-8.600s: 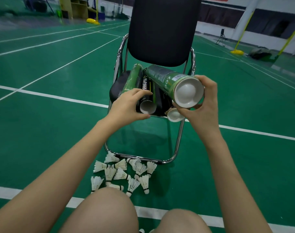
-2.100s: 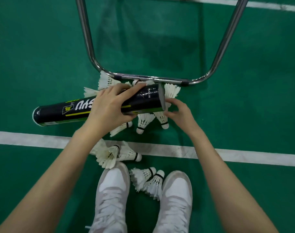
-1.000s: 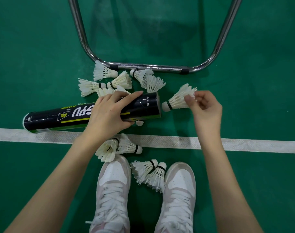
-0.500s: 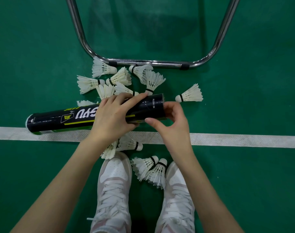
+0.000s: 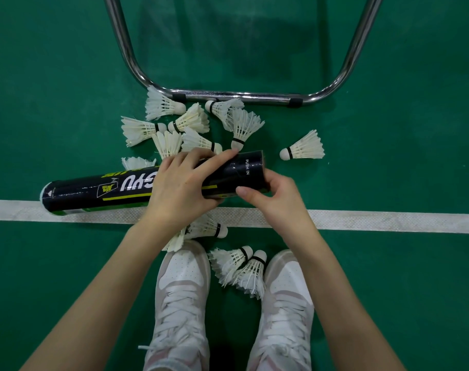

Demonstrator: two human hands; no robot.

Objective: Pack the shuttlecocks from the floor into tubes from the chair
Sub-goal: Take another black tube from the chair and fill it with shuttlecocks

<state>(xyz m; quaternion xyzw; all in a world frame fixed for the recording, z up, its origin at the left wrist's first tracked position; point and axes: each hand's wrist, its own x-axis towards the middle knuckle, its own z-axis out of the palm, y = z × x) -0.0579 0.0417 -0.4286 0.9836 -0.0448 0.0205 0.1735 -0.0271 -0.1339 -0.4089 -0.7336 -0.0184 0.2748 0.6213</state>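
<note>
My left hand (image 5: pixel 180 188) is gripping the black cardboard shuttlecock tube (image 5: pixel 153 183) mid-body, horizontal above the floor's white line (image 5: pixel 388 220). My right hand (image 5: pixel 276 196) is curling round its open end. White feather shuttlecocks (image 5: pixel 190 121) are lying on the green floor (image 5: pixel 54 89) beyond.

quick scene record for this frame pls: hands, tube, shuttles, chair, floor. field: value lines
left hand: grips the tube mid-body
right hand: curled at the tube's open end; whether it holds a shuttlecock cannot be seen
tube: black, held roughly level above the white line, open end to the right
lone shuttlecock: on the floor, right of the tube's mouth, cork pointing left
cluster: loose shuttlecocks by the chair frame
pair: two shuttlecocks between the shoes
floor: green court
</note>
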